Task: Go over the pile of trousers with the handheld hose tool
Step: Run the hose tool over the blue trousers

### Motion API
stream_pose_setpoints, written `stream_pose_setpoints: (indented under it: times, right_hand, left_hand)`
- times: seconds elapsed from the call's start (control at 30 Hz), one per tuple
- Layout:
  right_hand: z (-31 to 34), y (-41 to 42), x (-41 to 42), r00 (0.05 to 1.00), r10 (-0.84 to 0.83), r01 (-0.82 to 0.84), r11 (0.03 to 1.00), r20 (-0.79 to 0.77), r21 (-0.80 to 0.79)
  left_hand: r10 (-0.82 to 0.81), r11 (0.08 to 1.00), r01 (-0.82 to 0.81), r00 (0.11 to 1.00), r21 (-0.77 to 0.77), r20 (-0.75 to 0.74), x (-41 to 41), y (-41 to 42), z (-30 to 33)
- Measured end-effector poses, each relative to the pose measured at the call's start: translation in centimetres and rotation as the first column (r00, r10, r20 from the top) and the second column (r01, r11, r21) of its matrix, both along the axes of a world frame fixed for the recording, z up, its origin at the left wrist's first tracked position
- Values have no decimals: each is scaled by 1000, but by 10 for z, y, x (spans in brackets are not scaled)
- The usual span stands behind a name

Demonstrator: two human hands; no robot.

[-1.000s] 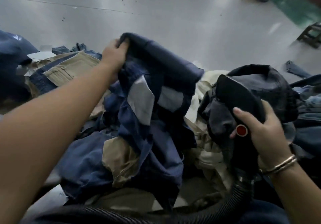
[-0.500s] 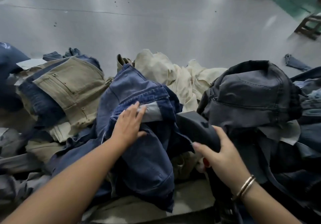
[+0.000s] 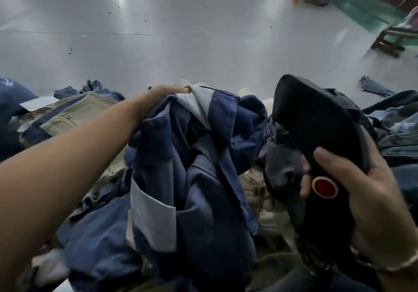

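Fingers [image 3: 352, 174] of the right hand [image 3: 371, 201] curl around the black hose tool [image 3: 316, 124], while the left hand [image 3: 162, 94] grips blue trousers [image 3: 203, 167], lifting them clear, probably for cleaning.

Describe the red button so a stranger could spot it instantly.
Start at the heap of blue and beige trousers; on its right, the right hand grips a black handheld hose tool. The round red button sits beside the thumb, the only red there.
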State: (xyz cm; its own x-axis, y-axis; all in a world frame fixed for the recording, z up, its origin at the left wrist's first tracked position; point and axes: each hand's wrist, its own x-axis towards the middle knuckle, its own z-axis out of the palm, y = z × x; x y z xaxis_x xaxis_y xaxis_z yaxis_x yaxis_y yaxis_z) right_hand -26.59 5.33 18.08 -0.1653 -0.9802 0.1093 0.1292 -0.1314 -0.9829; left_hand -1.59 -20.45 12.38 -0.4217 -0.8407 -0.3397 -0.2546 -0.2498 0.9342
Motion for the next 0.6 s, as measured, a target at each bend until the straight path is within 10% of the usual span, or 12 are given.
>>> stream_pose_setpoints:
  times: [0.07, 0.1, 0.17, 0.23, 0.4, 0.5, 0.6]
  right_hand:
    - [1, 0, -1, 1000, -3, 4, 1000, -17, 29]
    - [-5, -1, 1, 999, -24, 27, 998, -41, 65]
    - [-26, -6, 7, 993, -71, 85, 984, -91, 157]
    - [-47, -9, 12, 986, -75, 111, 964, -152, 243]
    - [-78, -15, 18, 971, -15, 87, 952, -240, 293]
    - [-86, -17, 19, 960, -20, 110, 944, -278, 310]
    - [-86, -20, 16, 961, -47, 129, 947, -273, 293]
  left_hand:
    - [83, 969, 13, 922, -246, 379, 2, -15, -10]
    - [242, 912, 67, 707, -404, 664, 8, -16, -19]
    - [547, 708, 229, 421, -668, 724, 19, -1, -43]
    - [538, 595, 250, 582, -764, 610, 12, 38, -77]
    - [60, 978, 122, 614, -170, 787, -29, 124, -168]
    - [223, 950, 64, 544, -305, 809, -49, 132, -171]
    - [69, 848, 303, 751, -435, 656, -85, 166, -169]
